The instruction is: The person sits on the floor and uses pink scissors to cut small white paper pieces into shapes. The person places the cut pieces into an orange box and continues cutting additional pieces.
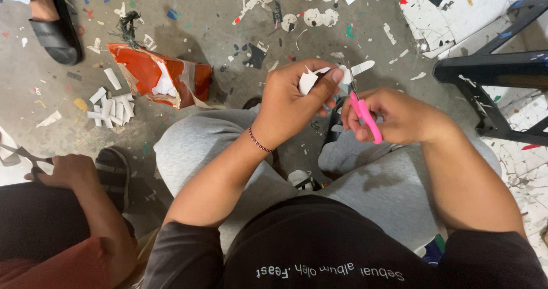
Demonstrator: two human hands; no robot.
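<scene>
My left hand (pixel 294 98) pinches a small white paper piece (pixel 308 81) above my knees. My right hand (pixel 394 116) grips pink-handled scissors (pixel 365 115), whose blades reach up into the paper next to my left thumb. A thin red-and-white string bracelet (pixel 260 140) circles my left wrist. I sit with grey trousers (pixel 211 140) over a concrete floor.
A torn orange-and-white carton (pixel 157 75) lies on the floor at left beside a pile of white paper strips (pixel 111 107). Paper scraps litter the floor. A dark stool frame (pixel 496 72) stands at right. Another person's hand (pixel 65 172) with scissors is at lower left; a sandalled foot (pixel 54 21) at top left.
</scene>
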